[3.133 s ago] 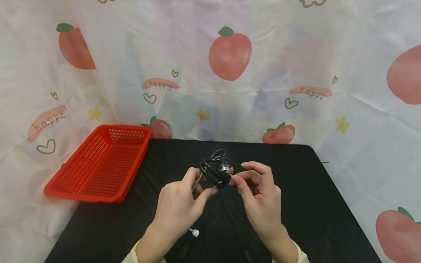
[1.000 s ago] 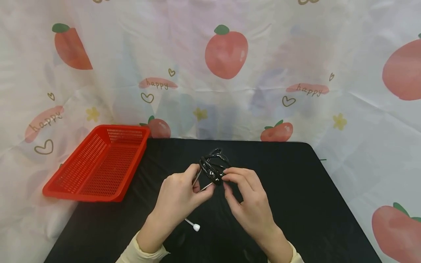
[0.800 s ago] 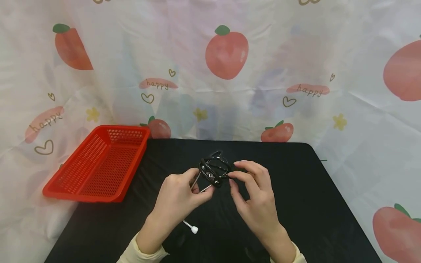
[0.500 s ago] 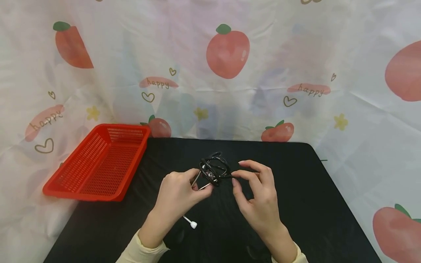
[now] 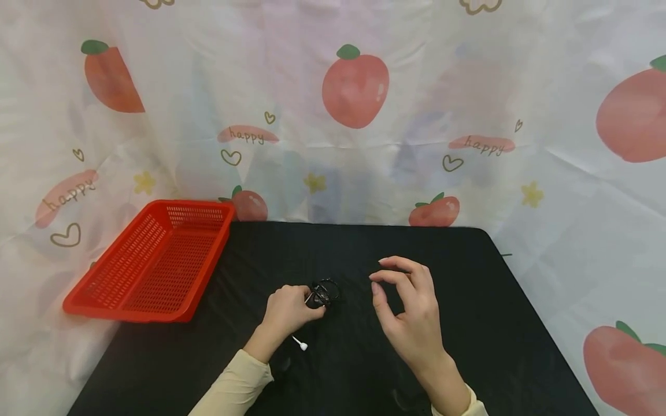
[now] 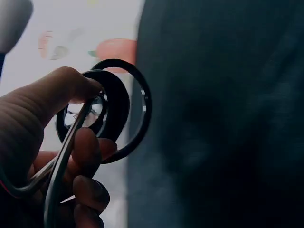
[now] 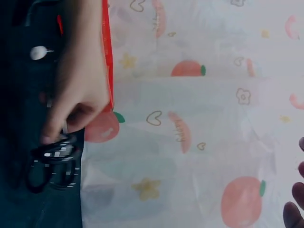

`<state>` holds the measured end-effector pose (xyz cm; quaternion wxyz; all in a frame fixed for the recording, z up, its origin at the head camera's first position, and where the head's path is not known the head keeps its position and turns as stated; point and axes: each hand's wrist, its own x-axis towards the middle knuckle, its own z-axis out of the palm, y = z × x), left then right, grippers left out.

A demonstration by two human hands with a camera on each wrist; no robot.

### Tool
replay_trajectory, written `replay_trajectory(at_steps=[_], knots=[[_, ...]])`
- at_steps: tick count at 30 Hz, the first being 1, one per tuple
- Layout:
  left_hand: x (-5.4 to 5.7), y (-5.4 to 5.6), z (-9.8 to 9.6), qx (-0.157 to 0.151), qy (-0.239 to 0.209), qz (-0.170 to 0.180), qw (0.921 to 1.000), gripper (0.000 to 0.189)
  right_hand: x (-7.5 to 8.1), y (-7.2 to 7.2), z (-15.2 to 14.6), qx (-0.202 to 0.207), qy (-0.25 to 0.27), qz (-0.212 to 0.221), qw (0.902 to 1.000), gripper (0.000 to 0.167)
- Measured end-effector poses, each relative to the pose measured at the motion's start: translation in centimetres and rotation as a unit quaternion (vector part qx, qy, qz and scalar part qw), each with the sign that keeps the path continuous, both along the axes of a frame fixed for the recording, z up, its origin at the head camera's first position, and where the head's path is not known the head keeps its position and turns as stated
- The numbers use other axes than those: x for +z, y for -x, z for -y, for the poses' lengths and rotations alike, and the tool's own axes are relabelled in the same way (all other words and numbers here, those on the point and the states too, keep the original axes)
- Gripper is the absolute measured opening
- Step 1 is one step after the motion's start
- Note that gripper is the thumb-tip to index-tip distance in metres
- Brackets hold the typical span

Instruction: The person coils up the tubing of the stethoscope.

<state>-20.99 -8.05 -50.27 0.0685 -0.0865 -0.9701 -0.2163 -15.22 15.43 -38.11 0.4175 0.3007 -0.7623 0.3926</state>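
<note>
My left hand grips a stethoscope with thumb and fingers, low over the black table, left of the middle. Its black tubing is wound in a coil, and the metal ear tubes run through the grip in the left wrist view. One white ear tip sticks out below the hand. The rest of the ear tubes is hidden by the palm. To the right, my right hand is held in the air with loosely bent fingers, thumb apart from them, and nothing between. Its fingertips show at the right wrist view's edge.
A red plastic basket with mesh walls stands at the table's left side, nothing visible in it. The black cloth-covered table ends at a white curtain printed with fruit.
Both hands worked at the coiled stethoscope earlier. The right hand has let go of it, and the left hand has carried it lower and slightly left, away from the right hand.
</note>
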Motion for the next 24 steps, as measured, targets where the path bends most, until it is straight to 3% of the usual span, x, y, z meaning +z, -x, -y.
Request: replay_trajectory(at_steps=[4,8,19,24], knots=[[-2.2,0.6,0.0,0.0,-0.014,0.027,0.9995,0.043,-0.3,0.5,-0.3,0.0,-0.001,0.009,1.0,0.019],[-3.1,0.9,0.3,0.005,-0.013,0.034,0.9993,0.042,-0.8,1.4,-0.6,-0.003,-0.007,0.021,0.9998,0.01],[-3.9,0.9,1.1,-0.022,0.01,0.069,0.9973,0.04,-2.5,4.3,-1.6,-0.032,-0.074,0.096,0.9921,0.01],[-3.7,0.8,1.8,-0.048,0.021,0.089,0.9946,0.039,-3.1,5.7,-2.1,-0.044,-0.109,0.09,0.989,0.011]])
